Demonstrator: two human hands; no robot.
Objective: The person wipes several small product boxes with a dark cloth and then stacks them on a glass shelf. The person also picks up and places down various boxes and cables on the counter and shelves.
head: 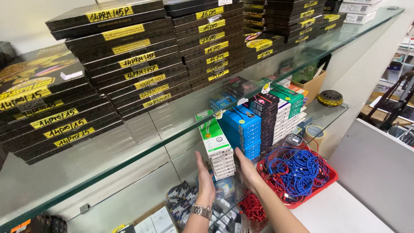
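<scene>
Red tray heaped with blue cables; left hand and right hand, spread flat, flanking white boxes, lower ones hidden.

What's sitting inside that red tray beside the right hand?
The red tray holds a tangle of blue cables over red cables. They cover the tray floor, so anything underneath is hidden.

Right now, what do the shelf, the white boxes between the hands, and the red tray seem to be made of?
The shelf looks like clear glass: its edge is green and things show through it. The white boxes look like printed cardboard with a slight gloss. The red tray seems moulded plastic, smooth and evenly coloured.
</scene>
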